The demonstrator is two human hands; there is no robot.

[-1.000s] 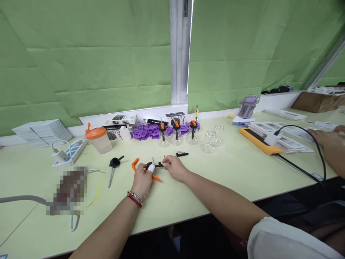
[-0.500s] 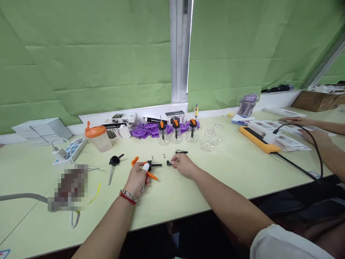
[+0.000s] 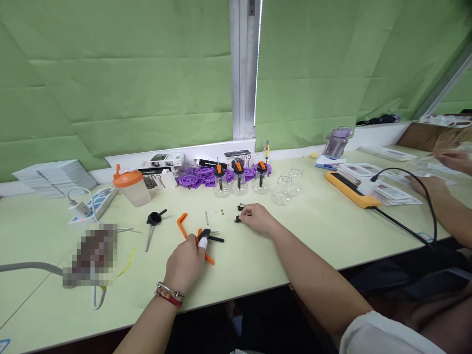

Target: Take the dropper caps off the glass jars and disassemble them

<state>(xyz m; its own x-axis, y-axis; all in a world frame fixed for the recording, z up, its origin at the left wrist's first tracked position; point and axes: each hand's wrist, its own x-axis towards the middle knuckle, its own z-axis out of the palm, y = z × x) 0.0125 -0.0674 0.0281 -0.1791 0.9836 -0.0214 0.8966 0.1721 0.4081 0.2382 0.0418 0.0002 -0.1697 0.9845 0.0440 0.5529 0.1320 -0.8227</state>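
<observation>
The orange-and-black trigger part (image 3: pixel 207 239) is held down on the pale green surface (image 3: pixel 313 236) by the left hand (image 3: pixel 185 263), whose fingers are closed around it. A small black piece (image 3: pixel 238 220) is pinched in the fingertips of the right hand (image 3: pixel 255 218), near a black spring (image 3: pixel 242 206). A loose orange lever (image 3: pixel 181 223) is seen just beside the left hand.

Pale green table (image 3: pixel 313 231), orange-and-black part (image 3: pixel 207 241), black piece (image 3: pixel 238 220)

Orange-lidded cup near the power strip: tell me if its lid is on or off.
On. The orange lid sits over the rim of the cup, which stands upright on the table.
</observation>
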